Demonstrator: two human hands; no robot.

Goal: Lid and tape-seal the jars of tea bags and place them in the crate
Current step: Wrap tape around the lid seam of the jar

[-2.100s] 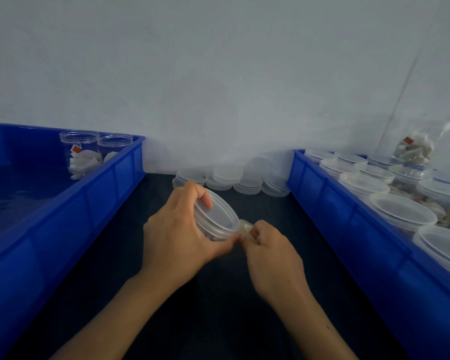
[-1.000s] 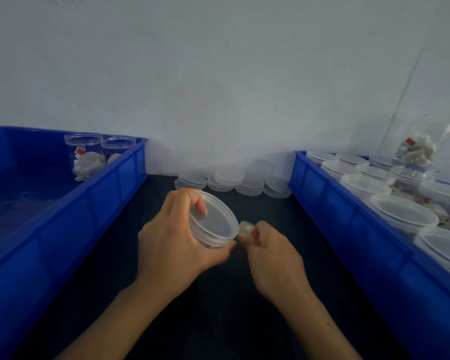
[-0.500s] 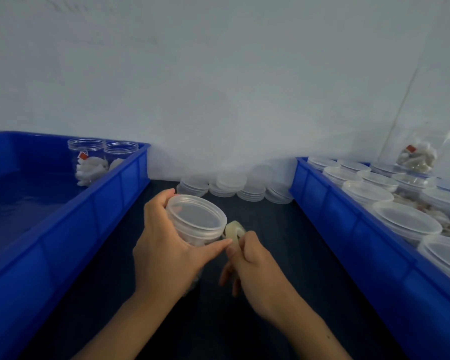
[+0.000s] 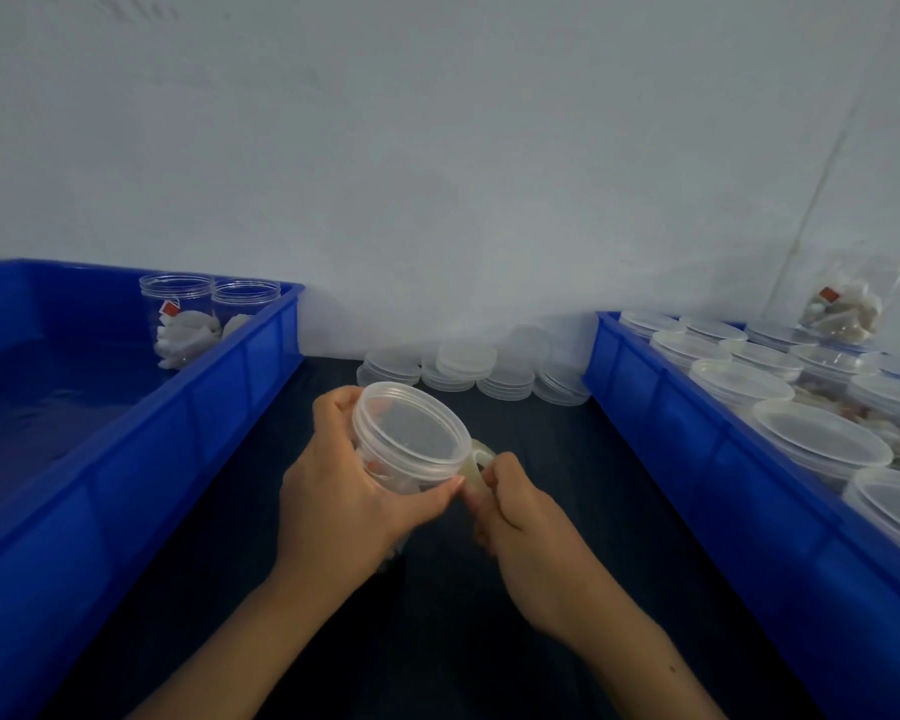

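**Tape roll meets the lid seam on the jar's right side**

The left hand (image 4: 344, 491) grips a lidded jar (image 4: 411, 444) of tea bags above the dark table (image 4: 567, 459), fingers curled round its far side and the thumb stretched along its near side just below the lid. The jar is tilted, its long axis leaning up and toward the right, so the translucent lid faces the camera and slightly rightward. The right hand (image 4: 520, 511) pinches a small roll of tape (image 4: 476, 467) between thumb and curled fingers, and the roll touches the jar's right edge where lid meets body.

The relation that matters is this: the seam lies directly left of the right hand, and the left thumb tip sits just beside the roll. The sealing step looks to be in hand, with the tape probably needing to run around the rim while the left hand turns the jar on its axis.

The right crate (image 4: 697, 449) holds many lidded jars; the left crate (image 4: 204, 397) holds two open ones at its far corner. Spare lids (image 4: 463, 363) are stacked by the wall.
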